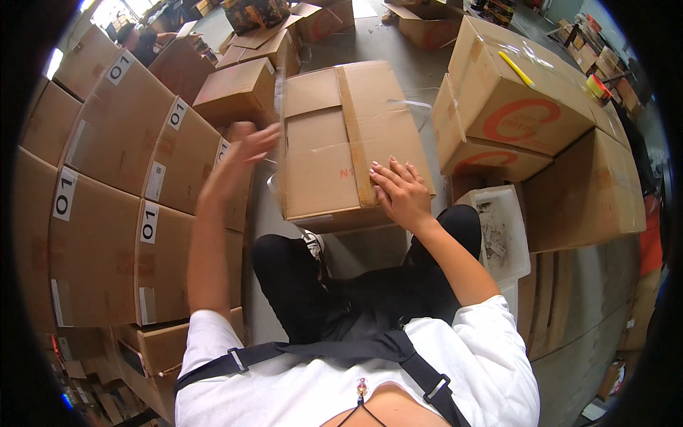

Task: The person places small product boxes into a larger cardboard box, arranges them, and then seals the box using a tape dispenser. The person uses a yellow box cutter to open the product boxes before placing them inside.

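A closed cardboard carton (315,181) lies before me on the floor between my knees. Brown packing tape (355,144) runs along the seam of its top, and a flap beside the tape leaves a dark gap. My right hand (403,189) rests palm down on the near right part of the top, fingers spread beside the tape. Blurred by motion, my left hand (253,144) is at the carton's left edge with its fingers extended; I see nothing in it. A white plastic strap (411,103) sticks out past the right edge, and a pale loop shows at the left side.
Stacked cartons (96,240) with number labels wall the left. At right, more cartons (525,91) carry a yellow utility knife (516,69) and a tape roll (598,85). A white foam box (520,235) with scraps stands by my right knee. Another person (141,45) is at far left.
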`<state>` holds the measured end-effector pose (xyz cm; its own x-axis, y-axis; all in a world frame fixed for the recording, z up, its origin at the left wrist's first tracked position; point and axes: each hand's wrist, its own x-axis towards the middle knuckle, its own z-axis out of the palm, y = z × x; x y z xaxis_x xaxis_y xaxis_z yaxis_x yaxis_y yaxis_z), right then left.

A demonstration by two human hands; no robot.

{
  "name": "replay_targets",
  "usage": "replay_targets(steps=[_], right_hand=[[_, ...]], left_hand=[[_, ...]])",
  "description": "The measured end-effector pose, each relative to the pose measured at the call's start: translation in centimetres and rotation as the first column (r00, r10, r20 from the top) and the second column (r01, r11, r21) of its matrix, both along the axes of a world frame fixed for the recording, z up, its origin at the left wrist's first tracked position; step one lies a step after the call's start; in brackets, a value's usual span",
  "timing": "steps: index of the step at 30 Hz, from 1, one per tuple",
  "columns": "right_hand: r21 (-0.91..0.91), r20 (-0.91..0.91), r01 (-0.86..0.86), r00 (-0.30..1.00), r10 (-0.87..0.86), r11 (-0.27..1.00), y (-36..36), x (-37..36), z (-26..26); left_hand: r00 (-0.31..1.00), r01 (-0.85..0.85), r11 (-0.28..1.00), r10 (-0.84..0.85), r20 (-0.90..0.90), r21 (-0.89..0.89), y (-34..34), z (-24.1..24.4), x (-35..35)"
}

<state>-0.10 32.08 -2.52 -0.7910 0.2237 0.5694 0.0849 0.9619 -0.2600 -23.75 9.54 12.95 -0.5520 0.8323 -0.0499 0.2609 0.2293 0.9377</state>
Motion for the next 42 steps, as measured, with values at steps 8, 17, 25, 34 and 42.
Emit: replay_targets(steps=[8, 17, 25, 34, 42], right_hand=[[0.025, -0.044, 0.020, 0.999, -0.018, 1.000, 0.1, -0.2, -0.2], [-0.130, -0.045, 0.182, 0.981, -0.189, 0.975, 0.1, 0.2, 0.3], [-0.513, -0.135, 0.401, 0.835, -0.533, 0.759, -0.1, 0.7, -1.4], [-0.693, -0.394, 0.186, 0.712, -0.581, 0.697, 0.1, -1.6, -3.2], [-0.750, -0.359, 0.241, 0.634, -0.685, 0.616, -1.2, -2.0, -5.0]], left_hand=[[0.534, -0.068, 0.913, -0.308, -0.788, -0.403, 13.9, -14.9, 5.7], [0.444, -0.031, 0.915, -0.349, -0.825, -0.403, 17.9, -16.0, -6.1], [0.513, -0.187, 0.916, -0.217, -0.830, -0.354, 28.5, -17.1, -16.2], [0.380, -0.260, 0.876, -0.294, -0.877, -0.406, 32.2, -19.2, -23.7], [0.089, -0.088, 0.995, -0.033, -0.995, -0.041, 32.1, -26.2, -25.7]])
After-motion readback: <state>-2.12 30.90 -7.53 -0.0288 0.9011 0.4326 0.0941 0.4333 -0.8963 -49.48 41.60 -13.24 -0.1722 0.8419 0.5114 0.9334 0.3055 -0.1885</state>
